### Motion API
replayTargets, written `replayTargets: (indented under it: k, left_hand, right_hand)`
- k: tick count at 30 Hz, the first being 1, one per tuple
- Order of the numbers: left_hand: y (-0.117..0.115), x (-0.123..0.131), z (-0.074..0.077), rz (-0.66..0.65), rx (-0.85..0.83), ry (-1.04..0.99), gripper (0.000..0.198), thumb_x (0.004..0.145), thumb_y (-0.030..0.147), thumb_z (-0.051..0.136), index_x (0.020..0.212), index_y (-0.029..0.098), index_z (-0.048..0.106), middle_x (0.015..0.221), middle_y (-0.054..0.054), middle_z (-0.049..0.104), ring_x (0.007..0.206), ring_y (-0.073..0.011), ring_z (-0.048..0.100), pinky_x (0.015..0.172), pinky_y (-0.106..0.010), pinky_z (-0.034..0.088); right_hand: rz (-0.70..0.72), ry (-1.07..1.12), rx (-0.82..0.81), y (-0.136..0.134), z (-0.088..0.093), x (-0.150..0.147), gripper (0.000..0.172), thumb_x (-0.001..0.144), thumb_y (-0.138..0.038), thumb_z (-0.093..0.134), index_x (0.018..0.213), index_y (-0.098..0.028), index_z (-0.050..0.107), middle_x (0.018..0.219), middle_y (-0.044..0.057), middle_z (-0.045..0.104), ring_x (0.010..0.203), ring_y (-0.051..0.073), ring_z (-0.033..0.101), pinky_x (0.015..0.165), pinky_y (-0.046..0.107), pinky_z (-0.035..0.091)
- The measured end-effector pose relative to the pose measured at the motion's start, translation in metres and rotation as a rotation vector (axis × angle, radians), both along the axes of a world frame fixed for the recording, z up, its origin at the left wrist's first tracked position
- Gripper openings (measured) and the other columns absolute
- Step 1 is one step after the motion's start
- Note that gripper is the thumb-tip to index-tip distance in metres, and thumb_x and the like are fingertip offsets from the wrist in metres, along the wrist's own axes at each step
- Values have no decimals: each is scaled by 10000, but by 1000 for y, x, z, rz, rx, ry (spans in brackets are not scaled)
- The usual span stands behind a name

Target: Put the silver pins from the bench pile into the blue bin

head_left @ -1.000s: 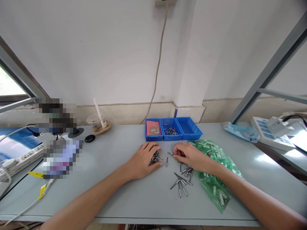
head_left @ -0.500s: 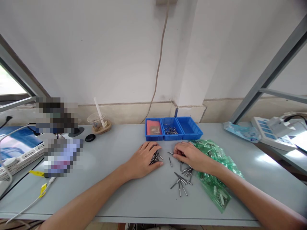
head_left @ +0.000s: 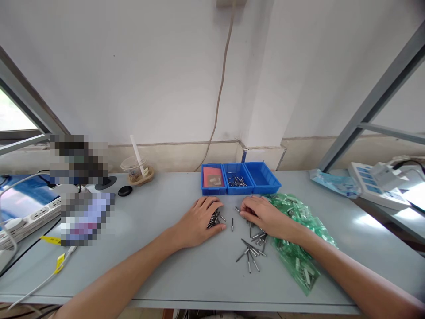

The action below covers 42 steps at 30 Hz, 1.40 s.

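Observation:
My left hand [head_left: 200, 223] rests on the grey table with its fingers apart, curved around a small pile of metal pins [head_left: 215, 219]. To its right, my right hand [head_left: 260, 215] has its fingers curled and pressed together at a metal pin [head_left: 237, 209] that sticks out by the fingertips. A single pin [head_left: 232, 224] lies between the hands. Several more loose pins [head_left: 254, 251] are spread below my right hand, which partly covers some of them.
Behind the hands stand blue bins: one with a red item [head_left: 212, 177], one with pins [head_left: 237, 180] and another bin [head_left: 262, 176]. A green plastic bag [head_left: 299, 243] lies under my right forearm. Power strips [head_left: 40, 214], a black disc [head_left: 125, 191] and a cup [head_left: 133, 165] are at left.
The single pin between the hands has shifted left and turned more upright in view. The pin at my right fingertips has changed its angle. My left hand has stayed in place.

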State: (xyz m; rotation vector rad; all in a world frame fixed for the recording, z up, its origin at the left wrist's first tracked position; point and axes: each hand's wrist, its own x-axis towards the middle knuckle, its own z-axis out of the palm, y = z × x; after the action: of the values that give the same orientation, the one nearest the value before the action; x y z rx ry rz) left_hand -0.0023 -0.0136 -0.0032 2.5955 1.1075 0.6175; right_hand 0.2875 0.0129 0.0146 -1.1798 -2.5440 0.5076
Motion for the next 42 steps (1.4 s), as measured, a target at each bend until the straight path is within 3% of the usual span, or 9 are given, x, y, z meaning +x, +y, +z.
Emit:
replayTargets:
  k: [6, 13, 42]
  left_hand:
    - [-1, 0, 1, -3, 5, -4, 515, 1041, 532, 591, 1473, 271, 489, 1486, -109, 523, 1370, -306, 487, 1175, -518, 429]
    - [0, 1, 1, -19, 23, -22, 492, 1044, 524, 586, 1456, 271, 499, 1462, -113, 540, 1350, -309, 506, 1166, -518, 436]
    - [-1, 0, 2, -18, 23, -13, 492, 1051, 537, 575, 1452, 264, 497, 1465, -109, 533, 1351, -301, 501, 1172, -511, 433]
  right_hand:
    - [-51, 64, -11, -5, 5, -2, 290, 1116, -441, 376, 977, -242, 535, 1001, 64, 661, 927, 257, 583, 857, 406, 430]
    - [-192, 192, -38, -5, 8, -5, 238, 1108, -405, 355, 966, -259, 480, 866, 16, 601, 756, 211, 527, 711, 345, 429]
    - [-245, 252, -5, -5, 11, -6, 178, 1084, -369, 415, 976, -260, 506, 905, 16, 633, 794, 214, 559, 737, 338, 428]
